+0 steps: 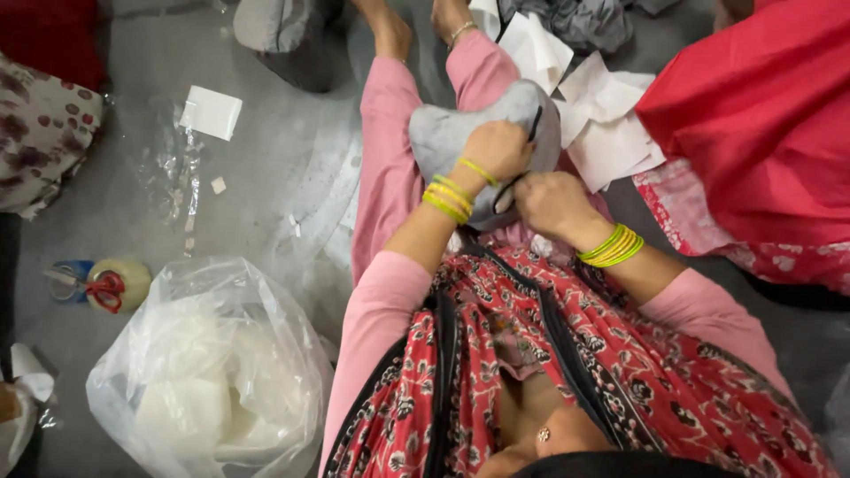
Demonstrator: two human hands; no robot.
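grey stuffed piece [460, 133] lies crosswise on lap, hands gripping, perhaps stitching.

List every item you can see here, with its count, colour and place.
grey stuffed piece: one, grey, on the lap, under both hands
black rod: one, thin, against the grey piece
white paper sheets: several, white, floor right of the legs
red cloth: one, red, far right
clear plastic bag: one, holds white filling, lower left
scissors: one pair, red handles, left floor
white card: one, upper left floor
left hand: on top of the grey piece
right hand: at the rod's lower end
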